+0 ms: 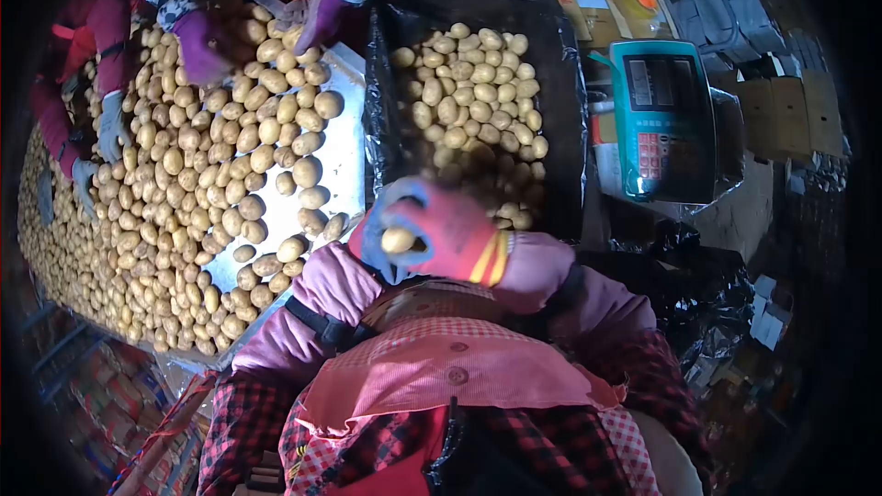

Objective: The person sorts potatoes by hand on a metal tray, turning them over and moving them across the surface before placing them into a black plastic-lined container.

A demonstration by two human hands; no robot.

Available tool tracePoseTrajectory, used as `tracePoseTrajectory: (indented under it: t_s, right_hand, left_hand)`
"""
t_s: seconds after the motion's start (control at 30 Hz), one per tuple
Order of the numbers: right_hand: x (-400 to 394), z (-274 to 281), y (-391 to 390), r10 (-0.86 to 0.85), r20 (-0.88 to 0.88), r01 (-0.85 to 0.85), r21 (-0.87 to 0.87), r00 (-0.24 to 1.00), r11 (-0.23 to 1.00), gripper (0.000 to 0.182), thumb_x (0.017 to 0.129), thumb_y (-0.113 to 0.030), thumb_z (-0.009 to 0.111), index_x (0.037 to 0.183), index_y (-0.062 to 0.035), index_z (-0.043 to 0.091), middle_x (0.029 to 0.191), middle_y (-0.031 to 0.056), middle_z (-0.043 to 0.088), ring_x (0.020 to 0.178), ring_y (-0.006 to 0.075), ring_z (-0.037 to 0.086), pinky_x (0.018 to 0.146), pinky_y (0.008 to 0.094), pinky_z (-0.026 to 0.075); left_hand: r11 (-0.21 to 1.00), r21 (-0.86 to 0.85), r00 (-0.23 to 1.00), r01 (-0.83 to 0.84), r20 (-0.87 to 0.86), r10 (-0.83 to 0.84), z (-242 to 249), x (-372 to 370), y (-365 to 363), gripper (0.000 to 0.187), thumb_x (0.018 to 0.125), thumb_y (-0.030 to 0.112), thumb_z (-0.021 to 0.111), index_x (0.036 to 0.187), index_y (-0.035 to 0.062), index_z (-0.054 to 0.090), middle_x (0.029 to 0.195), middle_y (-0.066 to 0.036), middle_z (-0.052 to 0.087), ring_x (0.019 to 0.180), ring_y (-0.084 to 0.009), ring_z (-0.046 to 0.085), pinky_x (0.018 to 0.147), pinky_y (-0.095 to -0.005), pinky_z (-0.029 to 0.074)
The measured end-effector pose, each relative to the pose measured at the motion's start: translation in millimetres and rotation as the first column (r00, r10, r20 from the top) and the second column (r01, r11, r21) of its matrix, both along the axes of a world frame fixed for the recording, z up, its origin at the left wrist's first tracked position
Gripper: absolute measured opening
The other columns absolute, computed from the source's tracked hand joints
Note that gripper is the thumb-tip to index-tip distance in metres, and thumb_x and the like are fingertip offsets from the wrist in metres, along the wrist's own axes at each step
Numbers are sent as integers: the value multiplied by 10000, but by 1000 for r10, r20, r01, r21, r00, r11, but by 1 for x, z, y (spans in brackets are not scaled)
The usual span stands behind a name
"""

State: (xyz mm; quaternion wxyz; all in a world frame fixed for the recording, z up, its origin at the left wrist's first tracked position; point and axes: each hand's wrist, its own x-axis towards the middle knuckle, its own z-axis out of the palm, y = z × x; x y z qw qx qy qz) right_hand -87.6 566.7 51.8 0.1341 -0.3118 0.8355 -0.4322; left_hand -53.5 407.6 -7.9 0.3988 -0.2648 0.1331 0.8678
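Note:
My right hand (450, 234), in a red glove with yellow cuff stripes and grey-blue fingers, is closed on a small potato (398, 240) in front of my chest. My left hand (369, 241), also gloved, is close against it and mostly covered; its fingers cannot be made out clearly. Just beyond both hands is a box lined with black plastic (570, 119), with many loose potatoes (478, 83) inside. To the left, a metal sorting table (344, 142) bears a broad spread of potatoes (184, 184).
Across the table, a co-worker's purple-gloved hands (200, 48) are over the potatoes. Another person's grey-gloved hands (112, 129) are at the far left. A teal digital scale (663, 119) stands right of the box. Black plastic (707, 285) lies near my right elbow; cardboard boxes (781, 115) are beyond.

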Motion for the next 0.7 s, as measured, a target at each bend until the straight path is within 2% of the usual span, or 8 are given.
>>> tracePoseTrajectory:
  t_s: [0.17,0.23,0.3,0.37,0.5,0.53,0.57,0.7]
  right_hand:
    - [-33,24,8,244,272,-260,23,931,965,600,737,-275,810,1278,-184,566,1169,137,601,1025,322,643,870,421,528]
    - [-59,-25,31,-54,284,84,-96,957,992,552,815,-295,760,1307,-129,572,1151,127,650,1058,259,638,894,378,516]
    - [-102,-79,54,-275,254,320,-156,927,934,542,858,-322,730,1318,-87,565,1210,130,655,1093,240,625,932,365,500]
    - [-150,-112,57,-425,90,371,350,901,860,683,843,-511,684,1372,-108,526,1358,170,535,1277,312,505,1062,405,406]
    - [-195,-160,-1,-145,-174,224,643,974,733,705,790,-519,688,1378,-166,524,1461,173,438,1373,419,352,1105,490,349]
    - [-167,-137,-21,27,-60,41,888,998,459,701,778,-500,693,1370,-162,527,1497,165,391,1407,421,279,1116,519,325]
    - [-153,-154,-11,94,-71,18,880,993,475,718,756,-488,705,1390,-214,510,1512,115,359,1421,395,230,1083,622,319]
    - [-92,-150,72,231,-35,-148,673,972,725,566,745,-377,747,1285,-317,588,1346,132,449,1288,378,393,1064,467,395]
  left_hand:
    - [977,210,970,-25,-231,74,2,10,-26,357,917,154,564,1258,52,557,1410,-235,456,1318,-387,435,1025,-573,426]
    - [962,272,957,-38,-268,113,7,20,-35,360,893,66,590,1251,49,554,1437,-262,416,1359,-427,387,1056,-608,391]
    - [968,235,994,-91,-43,104,12,28,-47,405,960,245,560,1321,68,508,1535,-257,304,1447,-450,234,1127,-630,295]
    - [960,258,992,-114,-15,122,14,35,-57,639,972,575,443,1385,89,485,1530,-227,334,1412,-451,307,1098,-636,332]
    - [977,143,987,-156,-4,158,12,43,-70,692,926,603,516,1425,133,419,1503,-220,375,1369,-434,368,1044,-612,387]
    - [980,114,986,-163,-18,166,11,46,-73,713,917,610,528,1433,133,404,1496,-216,384,1361,-432,377,1035,-602,396]
    - [981,112,985,-158,-55,164,10,46,-78,720,915,610,531,1435,131,399,1488,-214,393,1349,-432,388,1026,-594,401]
    - [967,-146,974,-210,-113,195,19,48,-88,619,921,597,535,1316,126,466,1142,-117,546,992,-316,535,873,-480,453]
